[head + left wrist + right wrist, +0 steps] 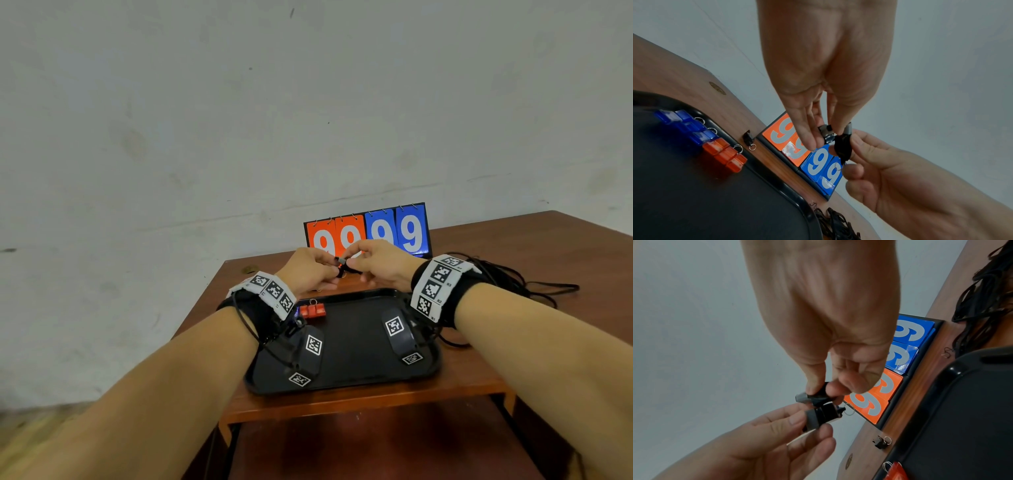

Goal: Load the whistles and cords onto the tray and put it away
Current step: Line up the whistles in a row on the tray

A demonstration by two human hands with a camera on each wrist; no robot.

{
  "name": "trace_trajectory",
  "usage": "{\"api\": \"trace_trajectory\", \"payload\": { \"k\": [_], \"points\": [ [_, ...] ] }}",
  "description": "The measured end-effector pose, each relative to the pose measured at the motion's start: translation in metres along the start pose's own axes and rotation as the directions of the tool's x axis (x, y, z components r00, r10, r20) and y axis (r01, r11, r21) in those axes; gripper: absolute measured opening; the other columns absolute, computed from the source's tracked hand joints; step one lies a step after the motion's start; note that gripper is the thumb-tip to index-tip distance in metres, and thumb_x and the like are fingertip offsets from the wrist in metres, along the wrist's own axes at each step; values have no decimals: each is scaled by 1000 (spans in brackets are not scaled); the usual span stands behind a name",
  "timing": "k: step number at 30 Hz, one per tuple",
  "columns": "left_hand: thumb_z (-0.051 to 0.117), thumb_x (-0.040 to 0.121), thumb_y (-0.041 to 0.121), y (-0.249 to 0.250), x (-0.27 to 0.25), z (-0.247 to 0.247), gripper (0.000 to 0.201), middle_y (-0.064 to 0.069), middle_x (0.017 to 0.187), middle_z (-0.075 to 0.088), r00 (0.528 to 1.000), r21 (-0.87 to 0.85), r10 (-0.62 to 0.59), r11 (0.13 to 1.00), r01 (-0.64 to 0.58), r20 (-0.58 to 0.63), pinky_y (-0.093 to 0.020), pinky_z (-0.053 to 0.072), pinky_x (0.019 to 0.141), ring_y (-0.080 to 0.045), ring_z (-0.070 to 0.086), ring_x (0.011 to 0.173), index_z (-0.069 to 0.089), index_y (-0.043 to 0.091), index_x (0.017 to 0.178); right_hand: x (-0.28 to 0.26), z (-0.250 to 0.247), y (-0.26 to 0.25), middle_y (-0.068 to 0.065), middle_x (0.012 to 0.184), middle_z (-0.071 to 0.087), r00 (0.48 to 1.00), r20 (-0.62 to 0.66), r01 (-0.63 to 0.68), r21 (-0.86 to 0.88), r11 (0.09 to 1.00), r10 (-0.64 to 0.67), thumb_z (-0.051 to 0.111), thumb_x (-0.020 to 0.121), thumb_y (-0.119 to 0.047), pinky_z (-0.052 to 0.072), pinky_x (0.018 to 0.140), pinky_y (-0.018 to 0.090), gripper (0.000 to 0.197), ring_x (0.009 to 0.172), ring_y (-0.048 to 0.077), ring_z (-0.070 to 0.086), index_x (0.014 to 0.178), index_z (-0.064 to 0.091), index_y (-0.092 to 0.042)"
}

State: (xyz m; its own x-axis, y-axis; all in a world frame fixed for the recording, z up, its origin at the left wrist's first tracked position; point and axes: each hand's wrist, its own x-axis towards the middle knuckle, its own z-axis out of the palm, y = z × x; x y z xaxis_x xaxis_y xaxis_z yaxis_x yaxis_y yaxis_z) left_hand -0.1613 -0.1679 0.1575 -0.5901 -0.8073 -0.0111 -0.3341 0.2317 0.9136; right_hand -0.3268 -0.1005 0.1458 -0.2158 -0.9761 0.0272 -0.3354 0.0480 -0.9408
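Both hands meet above the table behind the black tray (346,373). My left hand (318,270) pinches a black whistle (825,132) with a grey mouthpiece. Beside it, touching, is a second black whistle (817,396) pinched by my right hand (371,263). A third black whistle (748,138) with a key ring lies on the table just outside the tray's far rim. Along the tray's far left edge lie blue whistles (684,125) and red whistles (725,152) in a row. The black cords (513,281) lie in a tangled heap on the table, right of the tray.
A flip scoreboard (411,233) showing 99 in orange and 99 in blue stands at the back of the wooden table (548,240), against a pale wall. The table's front edge is just below the tray, with a lower shelf beneath.
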Motion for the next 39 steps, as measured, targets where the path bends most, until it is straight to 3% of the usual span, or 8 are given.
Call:
{"api": "trace_trajectory", "payload": {
  "k": [6,9,15,21,26,30,34,39],
  "points": [
    [66,91,1,-5,0,3,17,-19,100,72,1000,78,27,997,-27,1,-31,62,78,-27,74,90,66,-2,108,2,4,-1,21,105,72,991,107,-101,231,968,78,54,98,-9,57,91,43,18,88,29,72,113,64,-4],
    [67,90,2,-6,1,3,14,-19,97,73,998,132,57,990,-57,0,-34,62,81,-27,75,87,67,-3,104,0,6,-4,22,103,73,987,131,-127,292,948,92,58,96,-11,54,97,45,18,97,33,72,106,66,1],
    [71,89,9,-11,2,4,15,-1,86,70,983,344,185,922,-175,3,-9,52,58,-3,69,64,69,6,103,0,10,2,16,104,71,995,92,-39,136,990,26,70,89,-19,58,89,41,20,98,30,72,103,65,-5],
    [77,83,23,-20,12,-7,23,4,100,69,974,564,226,807,-176,-18,-24,51,84,-10,64,93,71,17,104,4,11,10,17,106,68,1000,18,-6,-64,998,7,66,93,-19,59,86,38,19,94,23,71,103,58,-4],
    [78,82,24,-30,18,-16,22,7,99,67,971,622,233,768,-151,-52,-20,45,78,-7,61,92,71,19,102,10,7,21,5,107,62,999,5,52,-312,949,-53,68,90,-24,59,72,27,23,91,19,65,110,60,-15],
    [75,84,21,-41,27,-15,21,6,101,66,973,641,225,753,-147,-42,-14,43,70,-7,61,91,71,18,104,14,5,28,4,106,64,999,20,40,-343,939,-35,70,89,-19,55,71,22,27,91,15,64,114,63,-12],
    [75,84,20,-49,37,-9,24,3,106,65,978,661,209,735,-153,-6,-25,51,85,-11,62,98,68,18,107,24,8,39,5,100,67,1000,28,18,-345,939,-9,73,87,-18,59,78,27,29,87,17,68,113,63,-9],
    [74,83,18,-56,50,2,28,4,108,62,969,710,246,680,-183,14,-25,50,85,-12,60,99,65,18,109,38,12,51,3,99,67,999,17,45,-436,899,-42,74,85,-23,59,76,28,29,80,17,70,111,64,-13]
  ]
}}
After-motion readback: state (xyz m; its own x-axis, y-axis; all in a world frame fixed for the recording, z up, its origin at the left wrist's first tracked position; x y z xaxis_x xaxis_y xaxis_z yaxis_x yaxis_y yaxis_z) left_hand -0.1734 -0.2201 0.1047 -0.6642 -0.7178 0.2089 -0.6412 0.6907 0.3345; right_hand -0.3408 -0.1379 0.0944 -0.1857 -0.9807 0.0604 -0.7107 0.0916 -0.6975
